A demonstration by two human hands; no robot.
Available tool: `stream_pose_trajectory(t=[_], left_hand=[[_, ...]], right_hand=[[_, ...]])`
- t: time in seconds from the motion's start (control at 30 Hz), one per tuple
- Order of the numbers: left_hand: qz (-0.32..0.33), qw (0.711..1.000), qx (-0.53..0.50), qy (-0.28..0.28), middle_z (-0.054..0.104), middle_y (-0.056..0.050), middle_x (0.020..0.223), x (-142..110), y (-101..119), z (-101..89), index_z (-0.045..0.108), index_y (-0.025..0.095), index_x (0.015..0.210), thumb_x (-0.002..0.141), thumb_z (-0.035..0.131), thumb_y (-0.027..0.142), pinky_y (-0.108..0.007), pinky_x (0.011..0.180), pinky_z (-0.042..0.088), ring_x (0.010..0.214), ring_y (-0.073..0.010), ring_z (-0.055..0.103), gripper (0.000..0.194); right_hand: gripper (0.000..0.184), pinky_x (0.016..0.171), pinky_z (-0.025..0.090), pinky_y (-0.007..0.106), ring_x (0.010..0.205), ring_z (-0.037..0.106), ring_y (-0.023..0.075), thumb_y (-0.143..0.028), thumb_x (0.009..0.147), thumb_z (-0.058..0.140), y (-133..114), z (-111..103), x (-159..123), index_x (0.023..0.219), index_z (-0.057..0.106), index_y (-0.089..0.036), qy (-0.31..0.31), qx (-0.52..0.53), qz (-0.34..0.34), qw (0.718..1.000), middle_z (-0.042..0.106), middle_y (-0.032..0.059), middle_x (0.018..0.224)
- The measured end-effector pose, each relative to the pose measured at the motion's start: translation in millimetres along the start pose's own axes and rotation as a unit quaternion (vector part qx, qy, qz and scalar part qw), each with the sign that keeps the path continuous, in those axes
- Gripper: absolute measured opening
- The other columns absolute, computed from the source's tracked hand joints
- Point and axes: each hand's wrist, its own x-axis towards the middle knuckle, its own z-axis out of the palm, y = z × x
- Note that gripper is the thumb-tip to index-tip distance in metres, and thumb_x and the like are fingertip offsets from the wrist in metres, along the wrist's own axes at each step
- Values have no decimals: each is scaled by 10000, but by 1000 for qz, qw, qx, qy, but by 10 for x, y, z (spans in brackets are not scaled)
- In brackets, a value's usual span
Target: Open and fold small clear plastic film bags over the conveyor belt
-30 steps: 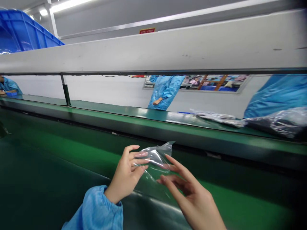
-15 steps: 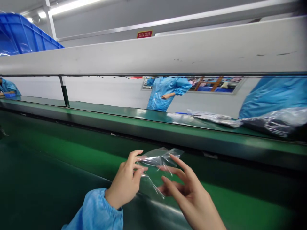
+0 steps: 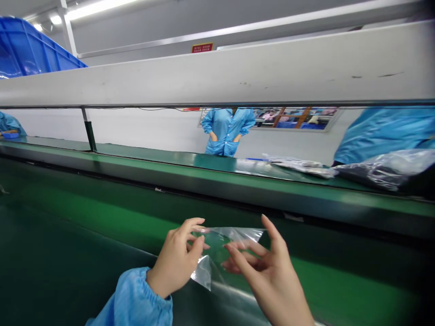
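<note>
1. Head view: left hand [image 3: 176, 258] narrow, thumb close to fingers, holding clear bag [image 3: 217, 243] at its left side.
2. Right hand [image 3: 273, 271] holds bag's right side, thumb near middle fingers, index raised.
3. Bag sits between both hands, above green tabletop [image 3: 84, 267].
4. Beyond: plastic-wrapped packs [image 3: 384, 171] on far counter [image 3: 163, 156], person [image 3: 226, 129] in blue behind it, hands at pockets. Blue bin [image 3: 37, 50] upper left.

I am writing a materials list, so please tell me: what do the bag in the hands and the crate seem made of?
Bag: probably thin, glossy plastic film; fingers show through it.
Crate: likely rigid, smooth blue plastic, judging by its moulded ribs.
</note>
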Motion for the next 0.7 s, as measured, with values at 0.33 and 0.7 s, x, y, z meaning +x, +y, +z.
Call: stream_pose_trajectory(t=[0.33, 0.7], left_hand=[[20, 999, 38, 17, 619, -30, 1070, -50, 29, 8, 481, 218, 1224, 910, 399, 167, -225, 728, 507, 791, -123, 641, 328], [57, 973, 208, -76, 645, -16, 972, -49, 87, -112, 495, 190, 1111, 907, 349, 67, -284, 843, 387, 948, -186, 572, 279]], right_hand=[[933, 593, 585, 290, 567, 631, 192, -475, 791, 725, -16, 22, -8, 1444, 94, -261, 16, -30, -39, 999, 534, 77, 967], [239, 962, 134, 741, 1043, 558, 344, -455, 942, 486, -78, -128, 99, 918, 676, -312, -7, -308, -310, 900, 582, 3, 1157]])
